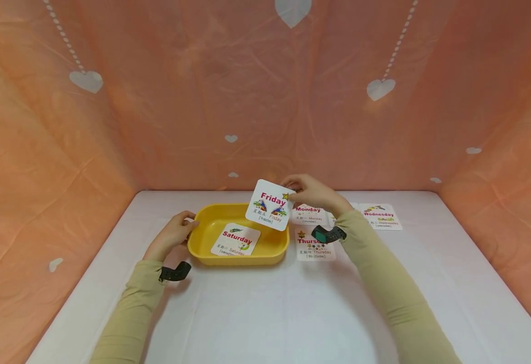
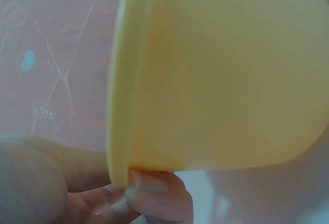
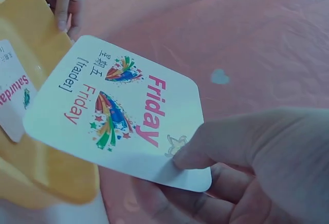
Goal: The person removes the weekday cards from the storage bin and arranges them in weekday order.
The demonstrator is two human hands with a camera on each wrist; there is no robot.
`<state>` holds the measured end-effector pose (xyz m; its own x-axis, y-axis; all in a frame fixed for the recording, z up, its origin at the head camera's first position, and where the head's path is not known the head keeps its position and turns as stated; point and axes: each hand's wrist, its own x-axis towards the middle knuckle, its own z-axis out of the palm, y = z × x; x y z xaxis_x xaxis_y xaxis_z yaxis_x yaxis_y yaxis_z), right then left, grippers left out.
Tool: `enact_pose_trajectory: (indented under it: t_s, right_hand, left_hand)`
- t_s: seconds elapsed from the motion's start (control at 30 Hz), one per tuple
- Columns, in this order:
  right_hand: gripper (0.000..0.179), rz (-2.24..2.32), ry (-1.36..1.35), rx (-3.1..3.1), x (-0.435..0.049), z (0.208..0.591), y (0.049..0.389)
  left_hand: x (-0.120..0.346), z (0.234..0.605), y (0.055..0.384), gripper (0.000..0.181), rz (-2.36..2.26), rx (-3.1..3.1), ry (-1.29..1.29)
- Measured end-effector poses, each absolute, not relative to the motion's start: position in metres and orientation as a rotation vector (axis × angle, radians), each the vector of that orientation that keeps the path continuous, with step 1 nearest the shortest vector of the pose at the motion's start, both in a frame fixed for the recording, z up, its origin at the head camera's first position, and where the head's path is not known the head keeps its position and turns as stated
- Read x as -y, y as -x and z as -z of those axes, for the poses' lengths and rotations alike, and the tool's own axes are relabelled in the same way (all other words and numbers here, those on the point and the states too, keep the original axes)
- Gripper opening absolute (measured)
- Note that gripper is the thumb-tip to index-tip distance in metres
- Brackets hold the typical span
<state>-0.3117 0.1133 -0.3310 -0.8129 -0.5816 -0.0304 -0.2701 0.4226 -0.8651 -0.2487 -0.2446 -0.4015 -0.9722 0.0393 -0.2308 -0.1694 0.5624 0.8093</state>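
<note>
My right hand [image 1: 310,193] pinches a white "Friday" card [image 1: 267,205] by its corner, thumb on the printed face and fingers behind. The card is tilted and raised over the right end of a yellow tray [image 1: 238,261]. In the right wrist view the "Friday" card [image 3: 123,111] shows its print and colourful pictures. Inside the tray lies a "Saturday" card [image 1: 235,239]. My left hand [image 1: 176,231] grips the tray's left rim; in the left wrist view, thumb and fingers pinch the rim [image 2: 121,106] from both sides.
Right of the tray a "Monday" card [image 1: 308,215] lies behind a "Thursday" card [image 1: 313,252], which the right wrist partly covers. Farther right is a "Wednesday" card [image 1: 379,216]. An orange curtain with hearts [image 1: 229,101] rises behind the white table [image 1: 256,313].
</note>
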Motion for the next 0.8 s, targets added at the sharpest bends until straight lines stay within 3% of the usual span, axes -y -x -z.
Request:
enact_pose_trajectory:
  t_s: [0.8]
  right_hand:
    - [0.031,1.379,0.650,-2.459,-0.198,0.349,0.290]
  left_hand:
    - [0.245,0.399,0.249,0.035,-1.374,-2.576,0.095]
